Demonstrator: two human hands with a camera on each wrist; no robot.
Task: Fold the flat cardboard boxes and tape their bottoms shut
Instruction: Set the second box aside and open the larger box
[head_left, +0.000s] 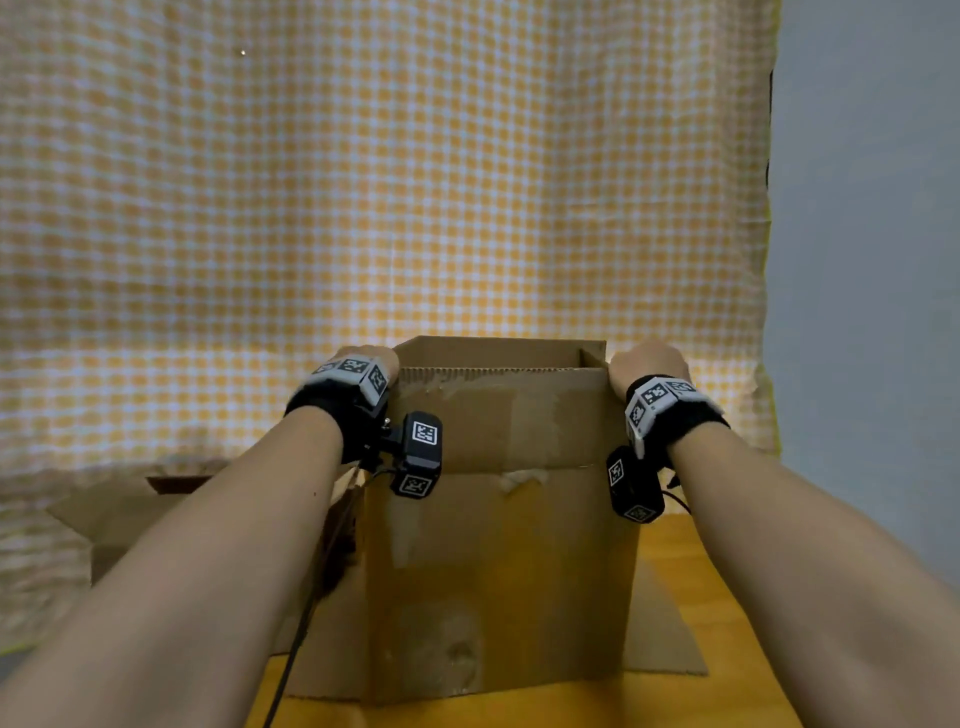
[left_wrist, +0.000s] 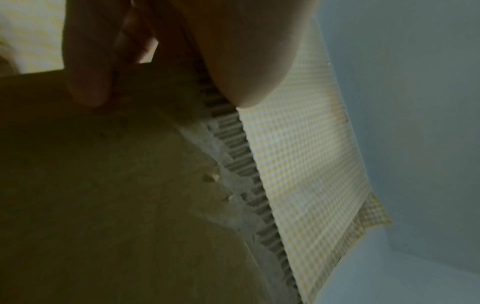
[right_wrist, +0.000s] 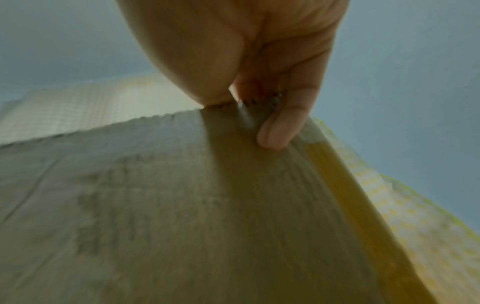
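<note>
An opened brown cardboard box (head_left: 498, 561) stands upright on the wooden table, its top flaps raised and its open mouth facing up. My left hand (head_left: 363, 364) grips the top left corner of the near flap, and in the left wrist view the fingers (left_wrist: 88, 78) curl over the flap's corrugated edge (left_wrist: 246, 164). At the top right corner my right hand (head_left: 647, 361) grips the same flap; the right wrist view shows a finger (right_wrist: 280, 131) and thumb pinching the cardboard (right_wrist: 155, 205). No tape is in view.
Another cardboard box (head_left: 124, 519) lies at the left behind my left forearm. Flat cardboard flaps (head_left: 665, 634) spread on the yellow-brown table (head_left: 717, 696) around the box's base. A yellow checked cloth (head_left: 363, 182) hangs behind, with a grey wall (head_left: 872, 208) at the right.
</note>
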